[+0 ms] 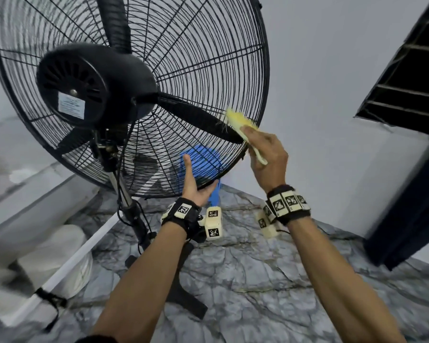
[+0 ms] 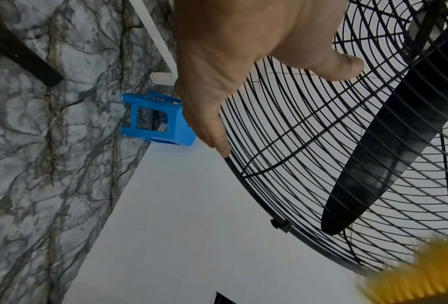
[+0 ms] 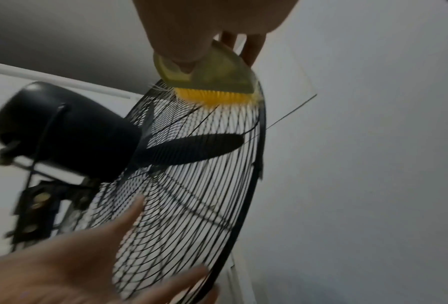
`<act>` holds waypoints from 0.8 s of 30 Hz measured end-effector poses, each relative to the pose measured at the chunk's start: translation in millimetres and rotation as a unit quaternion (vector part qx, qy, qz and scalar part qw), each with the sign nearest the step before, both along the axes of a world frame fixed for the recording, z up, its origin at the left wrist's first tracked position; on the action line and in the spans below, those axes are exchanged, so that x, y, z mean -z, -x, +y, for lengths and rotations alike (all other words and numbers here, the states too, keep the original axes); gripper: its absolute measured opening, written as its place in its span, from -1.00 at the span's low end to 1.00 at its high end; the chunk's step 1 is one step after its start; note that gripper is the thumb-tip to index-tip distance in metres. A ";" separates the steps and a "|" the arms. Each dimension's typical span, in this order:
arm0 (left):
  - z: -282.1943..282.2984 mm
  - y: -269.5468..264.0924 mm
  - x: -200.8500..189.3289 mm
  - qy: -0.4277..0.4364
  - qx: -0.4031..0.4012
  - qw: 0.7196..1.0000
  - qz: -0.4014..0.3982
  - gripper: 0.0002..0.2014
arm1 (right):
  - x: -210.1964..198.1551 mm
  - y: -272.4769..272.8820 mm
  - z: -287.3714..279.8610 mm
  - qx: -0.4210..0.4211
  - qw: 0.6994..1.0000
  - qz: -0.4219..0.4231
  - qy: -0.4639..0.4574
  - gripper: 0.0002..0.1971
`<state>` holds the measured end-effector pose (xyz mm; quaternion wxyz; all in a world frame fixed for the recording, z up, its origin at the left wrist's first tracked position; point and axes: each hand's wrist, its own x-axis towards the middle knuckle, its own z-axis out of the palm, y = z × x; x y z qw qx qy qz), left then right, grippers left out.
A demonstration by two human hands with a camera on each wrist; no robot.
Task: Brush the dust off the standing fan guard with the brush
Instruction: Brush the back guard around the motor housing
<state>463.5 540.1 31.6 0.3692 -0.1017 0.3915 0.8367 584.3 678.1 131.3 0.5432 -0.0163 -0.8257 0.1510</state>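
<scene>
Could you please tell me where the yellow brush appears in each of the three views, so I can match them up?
Head: the yellow brush sits right of centre, held by the right hand against the fan guard.
Left wrist: only its blurred bristles show, in the bottom right corner.
Right wrist: top centre, bristles down on the guard's edge.
Shared landmark: the black fan blade just beside the brush.
</scene>
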 end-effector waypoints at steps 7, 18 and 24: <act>-0.4 -9.5 -19.3 0.003 -0.017 1.000 -0.016 0.29 | 63.7 -10.4 -11.9 -0.113 0.976 -0.186 -0.034 -0.24; -12.5 -27.9 -50.9 -0.014 -0.040 0.999 0.007 0.09 | 3.4 3.1 21.2 -0.010 1.000 -0.023 0.006 -0.59; -8.9 -26.4 -41.8 -0.017 -0.040 0.998 -0.048 0.13 | 82.5 -12.8 -3.7 -0.168 0.961 -0.219 0.007 -0.37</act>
